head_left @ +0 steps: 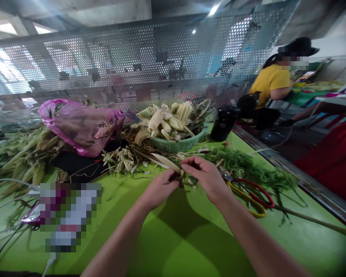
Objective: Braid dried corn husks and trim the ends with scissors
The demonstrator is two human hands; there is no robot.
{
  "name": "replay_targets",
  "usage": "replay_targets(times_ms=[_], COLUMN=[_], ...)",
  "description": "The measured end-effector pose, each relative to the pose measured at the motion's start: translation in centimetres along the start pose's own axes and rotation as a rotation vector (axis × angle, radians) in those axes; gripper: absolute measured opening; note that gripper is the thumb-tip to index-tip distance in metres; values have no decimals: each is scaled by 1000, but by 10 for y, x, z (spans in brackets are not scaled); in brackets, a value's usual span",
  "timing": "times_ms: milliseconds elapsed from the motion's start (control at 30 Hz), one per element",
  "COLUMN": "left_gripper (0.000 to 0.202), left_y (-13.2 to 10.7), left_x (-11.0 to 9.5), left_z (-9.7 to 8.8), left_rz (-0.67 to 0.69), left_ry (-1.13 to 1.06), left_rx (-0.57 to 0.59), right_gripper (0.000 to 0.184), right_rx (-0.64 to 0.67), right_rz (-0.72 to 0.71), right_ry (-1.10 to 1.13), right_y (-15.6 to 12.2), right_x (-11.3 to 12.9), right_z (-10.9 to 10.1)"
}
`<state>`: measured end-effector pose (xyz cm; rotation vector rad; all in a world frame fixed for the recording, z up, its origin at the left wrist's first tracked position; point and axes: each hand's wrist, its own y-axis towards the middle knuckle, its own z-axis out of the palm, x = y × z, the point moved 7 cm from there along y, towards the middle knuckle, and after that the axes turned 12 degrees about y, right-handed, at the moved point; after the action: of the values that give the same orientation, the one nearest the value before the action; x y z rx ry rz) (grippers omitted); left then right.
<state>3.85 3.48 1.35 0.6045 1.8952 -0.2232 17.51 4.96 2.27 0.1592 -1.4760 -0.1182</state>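
Note:
My left hand [163, 188] is closed around a pale, pointed strip that looks like corn husk [163, 159], its tip slanting up to the left. Close beside it on the right, my right hand [207, 179] has thumb and index finger pinched together at the strip's lower end. What that pinch holds is too small to make out. Just beyond both hands lie husk scraps and a bundle of small pale pieces [122, 159]. Scissors with red and yellow handles [249, 200] rest to the right of my right wrist, by a heap of green shredded fibres [250, 167].
A green basket [177, 145] heaped with pale husk pieces stands behind my hands, a black container [223, 123] beside it. Left are a pink plastic bag [83, 125], dried husks [25, 154] and cables. A person in yellow [272, 82] sits beyond the table's right edge.

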Motion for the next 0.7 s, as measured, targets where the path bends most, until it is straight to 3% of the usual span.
replay_targets(times_ms=[133,267,567,700], left_gripper=[21,35,36,33], left_y=[-2,0,1,0], left_x=[0,8,12,16], left_z=[-1,-2,0,-3], left_rz=[-47,-100,-116,-176], left_ry=[49,-86,-207,-271], left_rx=[4,-78,-31,-78], right_gripper=[21,23,23,33], right_rx=[-18,-8,-170,-122], right_rz=[-39,-50,-157,-172], right_ry=[16,37,82,47], right_y=[-1,-2,-1,-2], right_x=[1,1,9,13], right_z=[2,6,-9,-7])
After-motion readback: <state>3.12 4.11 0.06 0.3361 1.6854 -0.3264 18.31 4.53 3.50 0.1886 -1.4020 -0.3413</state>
